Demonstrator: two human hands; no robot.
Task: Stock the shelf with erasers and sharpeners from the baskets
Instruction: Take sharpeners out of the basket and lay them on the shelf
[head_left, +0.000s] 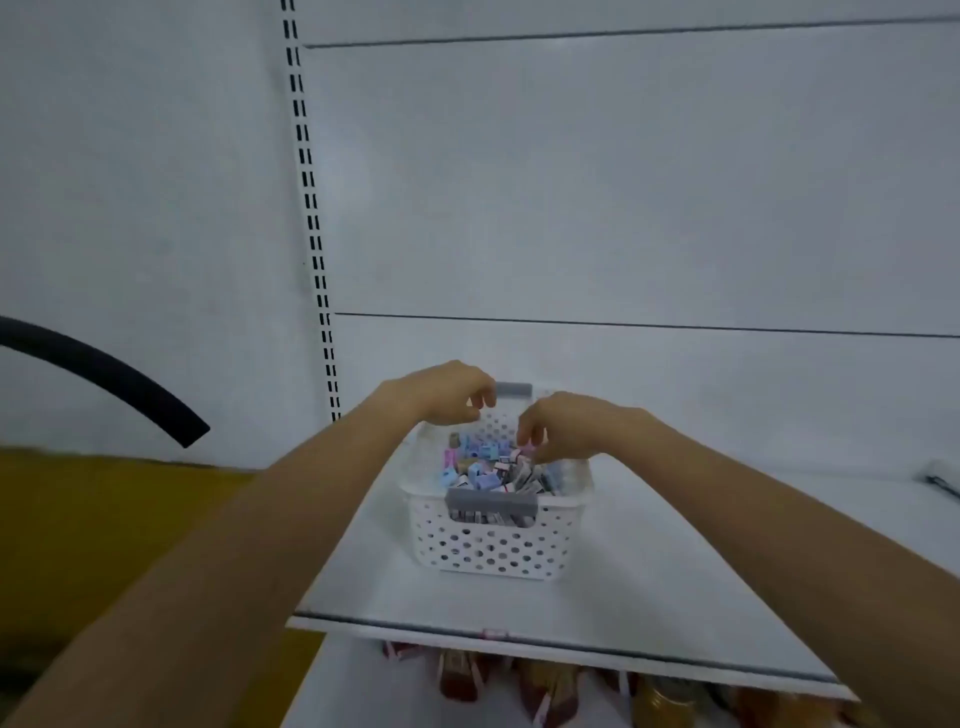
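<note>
The right hand (566, 426) pinches a pink piece (528, 448) in the basket (493, 545) on the shelf (389, 587). The left hand (447, 395) curls at its far rim; whether it grips anything is unclear.

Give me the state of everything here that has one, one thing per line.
White perforated plastic basket: upright on the white shelf, nearly full.
Small pastel erasers and sharpeners: heaped loose in the basket.
Left hand: fingers curled over the basket's far rim, grip unclear.
Right hand: fingertips curled into the heap, grip unclear.
</note>
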